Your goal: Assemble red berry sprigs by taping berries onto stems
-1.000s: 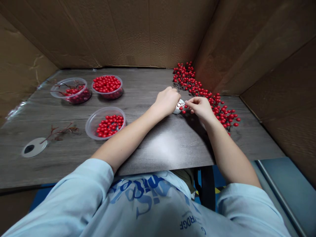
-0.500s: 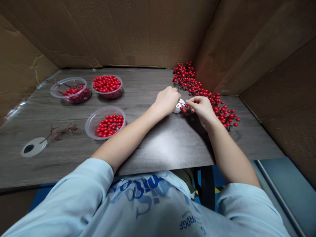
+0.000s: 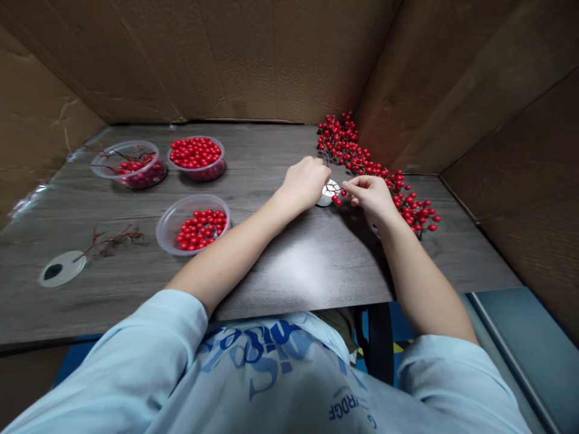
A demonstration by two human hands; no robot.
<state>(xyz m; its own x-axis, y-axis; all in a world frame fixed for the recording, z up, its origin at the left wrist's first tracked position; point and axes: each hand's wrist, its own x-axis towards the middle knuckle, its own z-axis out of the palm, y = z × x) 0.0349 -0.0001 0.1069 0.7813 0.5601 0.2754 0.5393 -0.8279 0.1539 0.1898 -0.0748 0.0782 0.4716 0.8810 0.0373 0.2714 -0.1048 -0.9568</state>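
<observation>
My left hand (image 3: pixel 307 181) is closed around the near end of a thin berry twig (image 3: pixel 333 188); its fingertips are turned away from view. Several red berries (image 3: pixel 337 199) sit on the twig's short tips. Beneath the twig lies a round white disc (image 3: pixel 324 201), partly covered by my left hand. My right hand (image 3: pixel 370 196) faces it from the right, thumb and forefinger pinched together at the twig's outer berries. What exactly lies between those fingertips is too small to see clearly. Just behind both hands runs a long artificial berry branch (image 3: pixel 357 158).
On the left stand a tub of berries and twigs (image 3: pixel 104 171), a full berry tub (image 3: pixel 220 164) and a partly filled tub (image 3: pixel 165 234). A bare twig (image 3: pixel 106 241) touches a pale lid (image 3: pixel 72 271) with a dark spot. Cardboard walls (image 3: pixel 253 60) enclose the table.
My right hand has shifted very slightly right, away from the twig's tips. A little more of the white disc shows. My left hand stays nearly in place.
</observation>
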